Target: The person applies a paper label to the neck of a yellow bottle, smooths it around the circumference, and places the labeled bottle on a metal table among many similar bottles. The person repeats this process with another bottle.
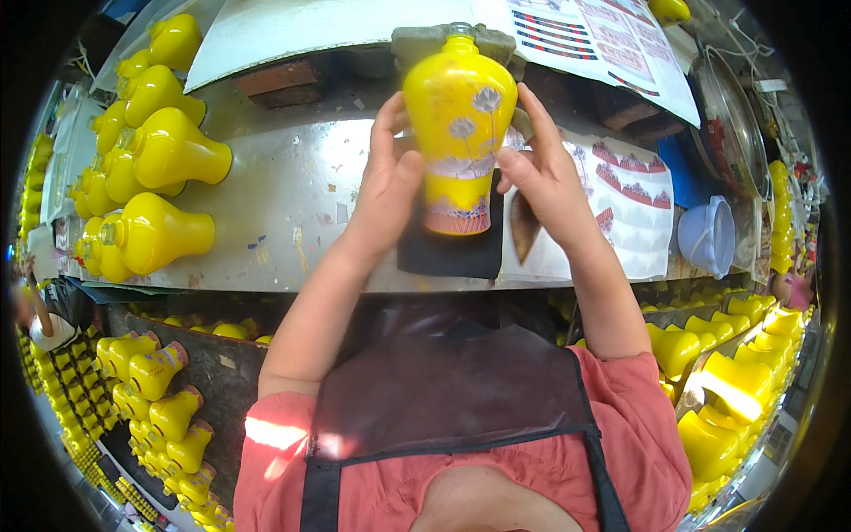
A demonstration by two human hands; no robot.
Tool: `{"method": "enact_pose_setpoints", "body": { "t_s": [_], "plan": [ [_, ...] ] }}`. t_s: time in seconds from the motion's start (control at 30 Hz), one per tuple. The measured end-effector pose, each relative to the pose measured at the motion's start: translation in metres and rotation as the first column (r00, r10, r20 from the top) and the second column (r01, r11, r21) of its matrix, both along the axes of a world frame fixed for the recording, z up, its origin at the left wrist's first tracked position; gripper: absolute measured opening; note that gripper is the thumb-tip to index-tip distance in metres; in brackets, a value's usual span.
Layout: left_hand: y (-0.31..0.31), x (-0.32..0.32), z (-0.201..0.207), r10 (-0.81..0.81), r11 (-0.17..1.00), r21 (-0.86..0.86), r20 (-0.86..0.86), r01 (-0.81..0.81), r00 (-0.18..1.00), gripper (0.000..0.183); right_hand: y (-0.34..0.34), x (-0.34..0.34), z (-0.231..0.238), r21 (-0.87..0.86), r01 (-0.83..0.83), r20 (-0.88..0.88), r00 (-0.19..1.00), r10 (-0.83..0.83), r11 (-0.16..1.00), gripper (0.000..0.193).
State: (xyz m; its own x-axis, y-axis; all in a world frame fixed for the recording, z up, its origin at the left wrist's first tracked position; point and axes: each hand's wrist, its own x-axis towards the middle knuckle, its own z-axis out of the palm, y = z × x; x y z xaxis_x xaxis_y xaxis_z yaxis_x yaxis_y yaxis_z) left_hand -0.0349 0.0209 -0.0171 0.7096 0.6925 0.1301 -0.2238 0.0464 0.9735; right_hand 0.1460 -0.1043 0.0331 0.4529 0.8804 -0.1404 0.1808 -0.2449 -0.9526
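A glossy yellow bottle (461, 102) with wide shoulders and a narrow neck stands in front of me, its neck pointing away. Purple lotus patterns run over its body, and a patterned band circles its foot. My left hand (390, 182) is curved round its left side, thumb toward the lower body. On the opposite side my right hand (545, 177) grips it the same way, fingers along the shoulder. Below its foot lies a black cloth or pad (448, 257). Behind its neck sits a grey-brown block or folded cloth (412, 37).
Plain yellow bottles (173, 146) lie at the left of the metal table (292, 199). Sheets of printed decals (634, 182) lie right, beside a pale blue bucket (706, 235). A white board (310, 35) rests on bricks (275, 80) behind. More yellow bottles (173, 417) crowd both sides below.
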Motion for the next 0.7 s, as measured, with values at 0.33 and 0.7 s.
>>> {"method": "enact_pose_setpoints", "body": {
  "t_s": [0.33, 0.7],
  "plan": [
    [0.0, 0.005, 0.0, 0.075, 0.989, 0.133, -0.131, -0.057, 0.989, 0.089, -0.001, -0.002, 0.0, 0.006, 0.003, -0.055, 0.999, -0.003, 1.0, 0.095],
    [0.003, 0.0, 0.022, -0.087, 0.985, -0.158, -0.075, 0.075, 0.993, 0.089, -0.003, -0.004, -0.002, 0.01, 0.071, -0.081, 0.994, -0.07, 0.997, 0.071]
  ]
}}
